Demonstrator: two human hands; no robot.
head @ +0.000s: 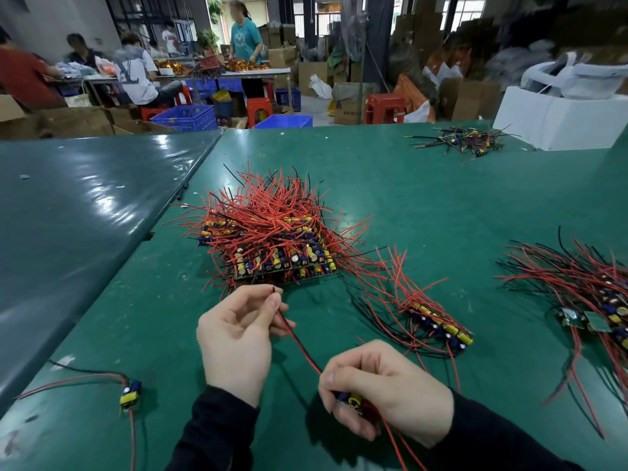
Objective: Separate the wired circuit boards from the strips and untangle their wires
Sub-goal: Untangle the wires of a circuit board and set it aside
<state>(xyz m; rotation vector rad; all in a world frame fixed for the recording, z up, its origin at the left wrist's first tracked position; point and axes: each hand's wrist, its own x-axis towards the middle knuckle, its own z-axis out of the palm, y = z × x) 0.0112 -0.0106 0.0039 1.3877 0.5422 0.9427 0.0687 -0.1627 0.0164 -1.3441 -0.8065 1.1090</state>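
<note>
Right now both hands are busy over the green tabletop (424, 205). The right hand (384, 390) has its fingers curled tight round a small circuit board with blue and yellow components (350, 401), low at the near edge, and the left hand (238, 334) pinches the far tip of that board's red and black wire pair (299, 341) between thumb and forefinger — the pair runs taut on a slant between the two hands.

Just beyond the left hand sits the big stack of board strips under a tangle of red and black wires (272, 232), centre of the tabletop. To the right of the hands lies a single strip of wired boards (438, 324), its leads fanning to the far side. At the right edge — another heap of wired boards (598, 294). Near left, one lone separated board with its wires (131, 394) lies flat. Far right, a small scatter of wire offcuts (462, 139) rests beside a white box (557, 120).
</note>
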